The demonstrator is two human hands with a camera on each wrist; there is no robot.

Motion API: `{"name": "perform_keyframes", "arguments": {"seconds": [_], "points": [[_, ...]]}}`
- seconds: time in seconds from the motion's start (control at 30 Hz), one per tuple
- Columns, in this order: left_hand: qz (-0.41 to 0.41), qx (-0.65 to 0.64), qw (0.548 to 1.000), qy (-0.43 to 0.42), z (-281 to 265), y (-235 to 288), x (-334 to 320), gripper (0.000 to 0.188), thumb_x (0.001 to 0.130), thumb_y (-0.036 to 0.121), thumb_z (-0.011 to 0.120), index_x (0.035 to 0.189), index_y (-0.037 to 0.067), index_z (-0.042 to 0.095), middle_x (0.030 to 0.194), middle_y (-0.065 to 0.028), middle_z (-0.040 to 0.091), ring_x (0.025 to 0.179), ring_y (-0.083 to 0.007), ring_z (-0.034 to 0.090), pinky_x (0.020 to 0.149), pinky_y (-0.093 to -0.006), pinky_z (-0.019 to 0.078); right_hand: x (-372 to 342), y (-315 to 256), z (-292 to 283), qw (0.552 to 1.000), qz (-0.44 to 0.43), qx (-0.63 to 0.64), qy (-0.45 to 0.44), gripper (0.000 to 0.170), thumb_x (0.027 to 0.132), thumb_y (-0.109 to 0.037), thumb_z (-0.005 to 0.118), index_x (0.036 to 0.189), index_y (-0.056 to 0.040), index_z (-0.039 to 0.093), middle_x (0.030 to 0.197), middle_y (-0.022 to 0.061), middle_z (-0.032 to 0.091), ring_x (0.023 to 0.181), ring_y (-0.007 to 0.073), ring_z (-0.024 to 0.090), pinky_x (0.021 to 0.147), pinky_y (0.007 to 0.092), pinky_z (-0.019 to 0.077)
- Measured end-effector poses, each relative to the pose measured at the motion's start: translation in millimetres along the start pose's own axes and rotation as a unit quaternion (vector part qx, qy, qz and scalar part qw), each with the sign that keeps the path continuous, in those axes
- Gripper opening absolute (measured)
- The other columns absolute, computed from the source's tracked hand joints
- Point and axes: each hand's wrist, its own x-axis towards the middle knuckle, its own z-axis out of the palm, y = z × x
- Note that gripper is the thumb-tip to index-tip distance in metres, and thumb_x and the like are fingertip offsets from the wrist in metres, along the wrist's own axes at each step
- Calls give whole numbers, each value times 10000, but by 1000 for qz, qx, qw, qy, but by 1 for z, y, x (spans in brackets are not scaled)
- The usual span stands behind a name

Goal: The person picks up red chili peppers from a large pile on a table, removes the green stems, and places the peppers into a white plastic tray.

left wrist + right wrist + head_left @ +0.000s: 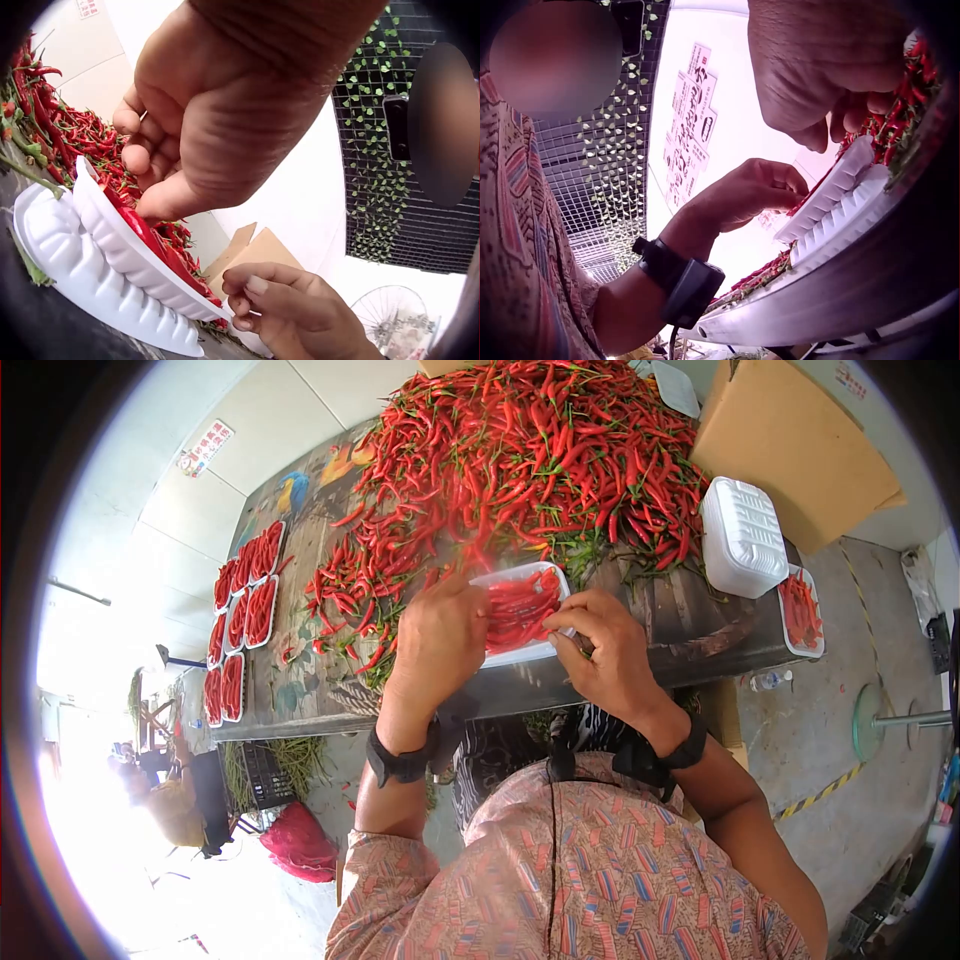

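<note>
A white foam tray (pixel 520 653) filled with lined-up red chilies (pixel 523 605) sits at the table's front edge. The left wrist view shows the filled tray (pixel 124 232) resting against another ribbed white tray (pixel 90 289). My left hand (pixel 437 640) is over the tray's left end; its thumb touches the chilies (pixel 142 227) while the other fingers bend loosely. At the right end, my right hand (pixel 612 650) has its bent index finger and thumb beside the chilies, with a small gap between their tips. Whether it holds a chili is unclear.
A large pile of loose chilies (pixel 540 450) covers the table's back. Filled trays (pixel 262 610) stand at the left; a stack of white trays (pixel 745 540) and another filled tray (pixel 801 610) are at the right. Behind that stack is a cardboard box (pixel 790 450).
</note>
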Motion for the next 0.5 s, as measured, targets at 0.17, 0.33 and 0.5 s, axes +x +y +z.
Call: {"name": "perform_keyframes", "arguments": {"seconds": [0.17, 0.33, 0.5], "points": [[6, -22, 1000, 10, -1, -1, -4, 87, 765, 21, 688, 845, 39, 659, 848, -131, 615, 827, -349, 637, 720, -440, 500, 9, 0, 6, 997, -64, -49, 2, 177, 771, 3, 739, 944, -36, 724, 970, 98, 621, 858, 266, 612, 749, 368, 512], [-70, -62, 994, 64, -4, -3, -19, 135, 795, 6, 692, 929, 23, 690, 872, -129, 637, 750, -295, 647, 685, -379, 508, 23, -7, 10, 992, -105, -67, -27, 181, 761, -25, 739, 941, -34, 727, 975, 92, 613, 911, 278, 581, 820, 391, 479], [-78, -64, 993, 68, 0, -11, -27, 149, 815, 15, 699, 964, 19, 704, 872, -127, 645, 720, -261, 643, 663, -361, 508, 26, -7, 18, 987, -123, -86, -65, 167, 781, -65, 728, 944, -31, 729, 975, 87, 606, 910, 270, 562, 821, 385, 462]]}}
